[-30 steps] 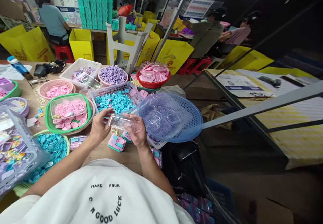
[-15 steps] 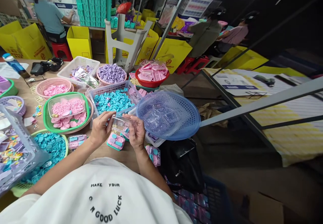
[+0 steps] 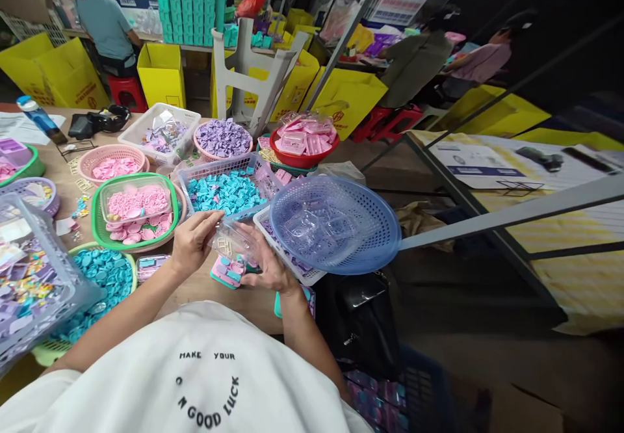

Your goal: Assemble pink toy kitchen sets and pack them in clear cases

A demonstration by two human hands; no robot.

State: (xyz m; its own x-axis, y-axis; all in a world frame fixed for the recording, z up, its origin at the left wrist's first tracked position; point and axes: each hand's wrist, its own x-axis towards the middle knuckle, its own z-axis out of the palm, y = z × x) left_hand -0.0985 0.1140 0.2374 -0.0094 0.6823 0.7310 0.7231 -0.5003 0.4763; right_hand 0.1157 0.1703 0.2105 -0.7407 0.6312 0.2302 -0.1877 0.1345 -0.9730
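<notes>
A clear plastic cover (image 3: pixel 234 236) is held over the table between my two hands. My left hand (image 3: pixel 196 243) pinches its left edge with fingers and thumb. My right hand (image 3: pixel 270 264) is curled around its right side, the thumb lower down beside a small pink toy case (image 3: pixel 227 272) with teal pieces. That case lies on the table right under the cover; whether the thumb touches it I cannot tell. Another teal-edged case (image 3: pixel 307 298) is partly hidden by my right forearm. Left of my left forearm lies a clear-covered pack (image 3: pixel 152 267) of pink and purple pieces.
Ahead stands a basket of blue pieces (image 3: pixel 227 191). A blue colander (image 3: pixel 375 225) with clear covers is to the right, a green basket of pink pieces (image 3: pixel 97 215) to the left. A black bag (image 3: pixel 361 316) hangs by the table edge. Co-workers sit farther back.
My right hand has turned and opened around the cover, its thumb lowered towards the pink case. The cover has tilted. The whole view has shifted slightly.
</notes>
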